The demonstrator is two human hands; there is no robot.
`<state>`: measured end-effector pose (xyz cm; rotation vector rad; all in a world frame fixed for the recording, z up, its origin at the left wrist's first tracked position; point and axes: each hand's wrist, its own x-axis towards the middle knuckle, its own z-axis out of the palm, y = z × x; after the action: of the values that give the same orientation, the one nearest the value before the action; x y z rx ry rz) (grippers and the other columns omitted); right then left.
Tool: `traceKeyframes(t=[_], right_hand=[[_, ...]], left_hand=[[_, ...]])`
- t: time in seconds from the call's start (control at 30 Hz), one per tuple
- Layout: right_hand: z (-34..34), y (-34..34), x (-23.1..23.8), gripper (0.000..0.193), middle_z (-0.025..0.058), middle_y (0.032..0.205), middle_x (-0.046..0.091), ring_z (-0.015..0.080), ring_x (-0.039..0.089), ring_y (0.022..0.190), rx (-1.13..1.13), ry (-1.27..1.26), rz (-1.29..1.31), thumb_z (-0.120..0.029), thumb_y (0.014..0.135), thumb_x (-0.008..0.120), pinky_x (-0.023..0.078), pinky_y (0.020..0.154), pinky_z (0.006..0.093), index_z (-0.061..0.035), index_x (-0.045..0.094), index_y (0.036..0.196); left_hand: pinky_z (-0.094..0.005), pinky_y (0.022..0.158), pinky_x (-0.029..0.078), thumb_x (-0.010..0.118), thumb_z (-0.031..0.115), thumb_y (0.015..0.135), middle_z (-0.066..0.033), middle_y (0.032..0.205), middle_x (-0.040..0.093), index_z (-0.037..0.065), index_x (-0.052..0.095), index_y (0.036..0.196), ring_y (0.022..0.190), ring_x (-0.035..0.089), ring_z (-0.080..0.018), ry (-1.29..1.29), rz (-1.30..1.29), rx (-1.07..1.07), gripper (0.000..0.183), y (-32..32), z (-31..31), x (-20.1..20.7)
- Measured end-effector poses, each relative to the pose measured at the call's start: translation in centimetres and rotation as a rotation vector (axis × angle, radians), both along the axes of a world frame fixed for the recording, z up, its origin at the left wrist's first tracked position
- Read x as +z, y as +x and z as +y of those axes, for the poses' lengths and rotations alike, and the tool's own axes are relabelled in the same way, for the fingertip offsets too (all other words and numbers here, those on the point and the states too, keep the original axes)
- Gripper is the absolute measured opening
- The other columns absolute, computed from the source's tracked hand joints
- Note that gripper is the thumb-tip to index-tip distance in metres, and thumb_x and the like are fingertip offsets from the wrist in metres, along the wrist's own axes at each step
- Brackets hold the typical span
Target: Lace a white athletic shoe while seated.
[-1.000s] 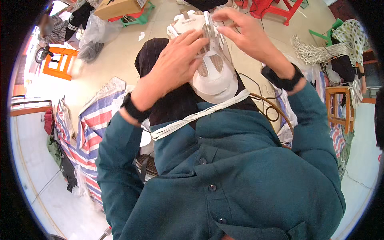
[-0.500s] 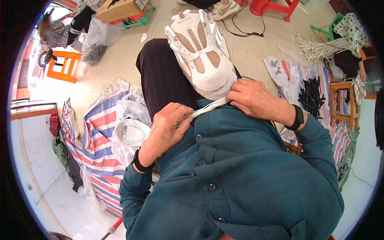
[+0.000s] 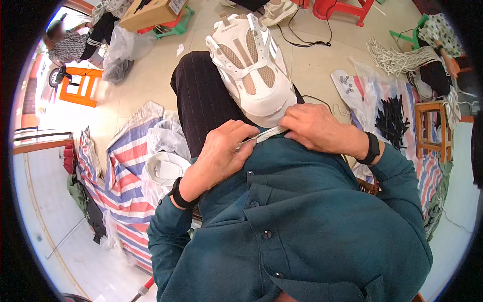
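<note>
A white shoelace [image 3: 269, 134] runs between my two hands, just below the toe of a shoe. My left hand [image 3: 225, 147] pinches one end of the stretch, and my right hand [image 3: 317, 128] grips the other, close against the toe. The white and tan sneaker [image 3: 258, 80] rests on my lap with its toe toward me. Its visible eyelets look mostly unlaced, with one lace strand crossing low on the tongue. Dark pinstriped trousers [image 3: 196, 95] lie beneath and beside it.
Left on a striped sheet [image 3: 128, 166] sits a white, open-topped item [image 3: 166, 168] beside clear plastic. To the right are black strips [image 3: 392, 121], a bundle of white laces [image 3: 402, 55] and a wooden stool [image 3: 432, 128]. An orange stool [image 3: 80, 85] and another person [image 3: 70, 48] are far left.
My left hand has moved right and slightly up, closer to my right hand, so the span of shoelace between them is shorter. My right hand shifts slightly left.
</note>
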<state>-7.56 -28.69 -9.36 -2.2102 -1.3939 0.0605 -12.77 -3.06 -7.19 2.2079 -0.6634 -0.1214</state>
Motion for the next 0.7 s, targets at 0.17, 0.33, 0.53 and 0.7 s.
traceKeyframes(t=[0.17, 0.33, 0.53, 0.7], right_hand=[[0.2, -0.2, -0.3, 0.013, 0.0116, 0.086, 0.056, 0.0315, 0.060, 0.082, -0.005, -0.072, -0.037, -0.012, 0.081, 0.065, 0.050, 0.070, 0.0425, -0.0055, 0.054, 0.083], [0.0, 0.4, 0.5, 0.012, 0.0112, 0.083, 0.057, 0.0328, 0.060, 0.080, -0.032, 0.142, 0.151, -0.010, 0.081, 0.065, 0.049, 0.068, 0.0418, -0.0053, 0.056, 0.086], [0.2, 0.5, 2.7, 0.010, 0.0116, 0.074, 0.061, 0.0269, 0.061, 0.069, -0.136, 0.207, 0.553, -0.008, 0.085, 0.063, 0.046, 0.063, 0.0373, -0.0034, 0.056, 0.089], [-0.4, 1.3, 4.3, 0.011, 0.0093, 0.069, 0.060, 0.0157, 0.055, 0.061, -0.146, 0.221, 0.799, -0.007, 0.087, 0.063, 0.044, 0.060, 0.0296, -0.0023, 0.059, 0.096]], left_hand=[[-0.0384, 0.077, 0.051, 0.067, 0.002, 0.080, -0.0151, 0.091, 0.066, 0.001, 0.066, 0.098, 0.086, 0.064, -0.0326, 0.025, 0.037, -0.018, 0.018, 0.2, -0.6, -0.5], [-0.0381, 0.074, 0.051, 0.065, 0.002, 0.081, -0.0155, 0.089, 0.065, 0.000, 0.065, 0.102, 0.084, 0.064, -0.0322, -0.091, 0.054, -0.005, 0.021, 0.7, -0.6, -0.1], [-0.0308, 0.077, 0.051, 0.064, 0.003, 0.086, -0.0096, 0.091, 0.067, 0.000, 0.063, 0.112, 0.084, 0.064, -0.0180, -0.224, 0.329, 0.022, 0.026, 0.9, -1.8, 1.3], [-0.0214, 0.063, 0.046, 0.058, 0.005, 0.091, 0.0004, 0.073, 0.060, 0.000, 0.066, 0.107, 0.068, 0.055, -0.0044, -0.217, 0.596, 0.051, 0.018, 1.4, -0.9, 3.0]])
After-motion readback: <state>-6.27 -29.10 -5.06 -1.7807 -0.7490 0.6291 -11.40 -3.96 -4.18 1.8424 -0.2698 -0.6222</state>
